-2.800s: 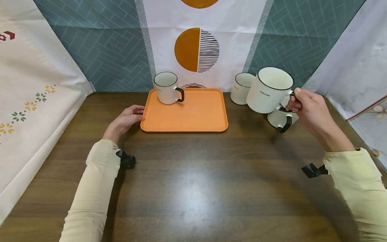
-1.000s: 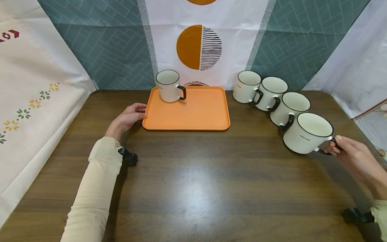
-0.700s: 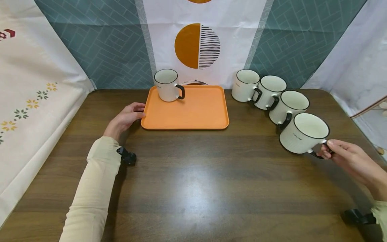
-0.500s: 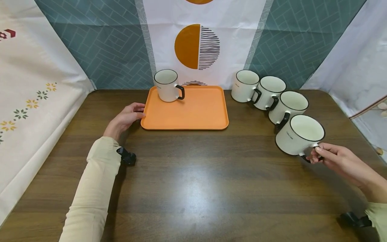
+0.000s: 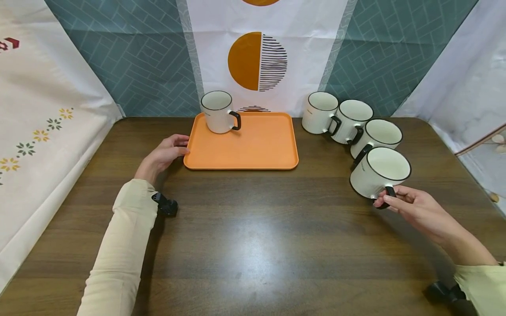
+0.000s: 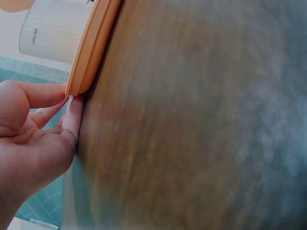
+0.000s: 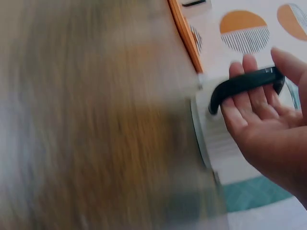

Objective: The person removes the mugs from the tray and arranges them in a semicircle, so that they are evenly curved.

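Note:
A white mug [image 5: 363, 179] with a dark rim and black handle stands upright at the near end of a row of mugs on the right. My right hand [image 5: 423, 215] grips its handle; in the right wrist view the fingers pass through the black handle [image 7: 247, 86]. My left hand [image 5: 164, 156] is at the left edge of an orange tray [image 5: 257, 149]. In the left wrist view its fingertips pinch the rim. Another white mug [image 5: 217, 116] sits at the tray's back left, handle toward the right.
Three more white mugs, the far mug [image 5: 319, 116], the middle mug [image 5: 349, 120] and the near mug [image 5: 379, 131], run diagonally right of the tray. Behind the wooden table [image 5: 237, 228] hangs a patterned cloth [image 5: 272, 101]. White cloth [image 5: 51, 131] borders the left side.
The gripped mug was raised over the row, then came down to its near end. Lately it has shifted left and its handle has turned toward the near side. The left hand stays put.

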The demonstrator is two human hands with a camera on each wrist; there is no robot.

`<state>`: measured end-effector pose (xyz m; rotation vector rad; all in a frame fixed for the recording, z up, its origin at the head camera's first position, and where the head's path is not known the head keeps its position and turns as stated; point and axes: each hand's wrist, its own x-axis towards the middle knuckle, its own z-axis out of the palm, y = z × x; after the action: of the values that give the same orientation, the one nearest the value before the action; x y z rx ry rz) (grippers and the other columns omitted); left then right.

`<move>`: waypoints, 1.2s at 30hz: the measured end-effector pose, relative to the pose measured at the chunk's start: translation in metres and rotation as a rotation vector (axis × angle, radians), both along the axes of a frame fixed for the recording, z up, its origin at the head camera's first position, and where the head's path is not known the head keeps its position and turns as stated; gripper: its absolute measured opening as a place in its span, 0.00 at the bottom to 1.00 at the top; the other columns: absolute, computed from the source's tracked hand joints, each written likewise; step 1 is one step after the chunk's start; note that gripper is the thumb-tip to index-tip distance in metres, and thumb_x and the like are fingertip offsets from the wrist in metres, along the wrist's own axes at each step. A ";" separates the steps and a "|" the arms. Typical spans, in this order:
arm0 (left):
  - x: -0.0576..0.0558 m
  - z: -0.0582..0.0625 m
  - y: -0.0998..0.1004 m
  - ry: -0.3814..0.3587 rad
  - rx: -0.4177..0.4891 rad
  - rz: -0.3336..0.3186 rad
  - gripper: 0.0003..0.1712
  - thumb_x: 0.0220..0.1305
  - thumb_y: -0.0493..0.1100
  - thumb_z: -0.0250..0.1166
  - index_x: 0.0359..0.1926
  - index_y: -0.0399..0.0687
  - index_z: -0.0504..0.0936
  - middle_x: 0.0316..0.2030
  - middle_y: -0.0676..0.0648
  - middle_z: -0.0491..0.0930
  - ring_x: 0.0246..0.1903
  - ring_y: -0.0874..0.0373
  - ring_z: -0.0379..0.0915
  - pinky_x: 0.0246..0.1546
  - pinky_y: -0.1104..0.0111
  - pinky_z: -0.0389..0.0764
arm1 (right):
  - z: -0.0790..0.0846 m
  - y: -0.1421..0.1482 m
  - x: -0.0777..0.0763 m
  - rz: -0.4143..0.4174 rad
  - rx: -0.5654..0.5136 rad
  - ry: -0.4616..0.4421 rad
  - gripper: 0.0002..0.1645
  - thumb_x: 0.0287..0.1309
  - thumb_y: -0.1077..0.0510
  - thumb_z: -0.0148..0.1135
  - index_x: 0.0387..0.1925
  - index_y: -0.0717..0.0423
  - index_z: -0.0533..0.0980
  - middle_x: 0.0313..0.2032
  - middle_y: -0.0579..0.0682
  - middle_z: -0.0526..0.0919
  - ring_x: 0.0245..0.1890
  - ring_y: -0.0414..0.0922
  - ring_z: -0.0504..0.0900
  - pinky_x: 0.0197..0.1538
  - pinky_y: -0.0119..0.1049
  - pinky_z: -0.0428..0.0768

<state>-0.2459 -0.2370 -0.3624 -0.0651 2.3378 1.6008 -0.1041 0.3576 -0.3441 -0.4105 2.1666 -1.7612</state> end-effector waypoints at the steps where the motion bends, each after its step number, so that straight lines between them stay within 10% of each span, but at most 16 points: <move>1: 0.000 0.000 0.000 0.001 0.004 0.003 0.32 0.70 0.30 0.50 0.71 0.31 0.50 0.65 0.32 0.55 0.58 0.46 0.58 0.65 0.55 0.60 | 0.000 -0.004 0.000 -0.014 0.010 -0.002 0.11 0.71 0.67 0.46 0.45 0.67 0.75 0.41 0.49 0.82 0.49 0.37 0.78 0.49 0.24 0.70; 14: -0.001 0.000 0.001 0.010 0.016 -0.003 0.31 0.70 0.30 0.50 0.71 0.31 0.50 0.65 0.32 0.56 0.58 0.47 0.59 0.65 0.56 0.61 | 0.000 -0.035 -0.002 -0.183 0.189 0.024 0.15 0.70 0.56 0.53 0.44 0.66 0.77 0.42 0.43 0.82 0.47 0.32 0.77 0.46 0.25 0.69; 27: -0.002 0.001 0.002 0.010 0.032 0.011 0.31 0.70 0.30 0.50 0.70 0.31 0.51 0.65 0.33 0.56 0.57 0.48 0.60 0.64 0.57 0.62 | -0.004 -0.058 -0.006 -0.297 0.021 0.084 0.08 0.67 0.59 0.58 0.38 0.61 0.79 0.35 0.41 0.85 0.42 0.33 0.77 0.46 0.24 0.69; 36: 0.001 0.000 0.000 0.000 0.030 0.009 0.31 0.70 0.29 0.50 0.70 0.31 0.51 0.64 0.32 0.56 0.58 0.46 0.59 0.65 0.56 0.60 | 0.016 -0.049 0.002 -0.212 0.500 0.156 0.24 0.63 0.51 0.63 0.55 0.62 0.75 0.48 0.52 0.83 0.43 0.26 0.77 0.42 0.22 0.72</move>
<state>-0.2450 -0.2370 -0.3623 -0.0689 2.3154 1.6395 -0.1019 0.3083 -0.3282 -0.2021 2.7370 -1.2374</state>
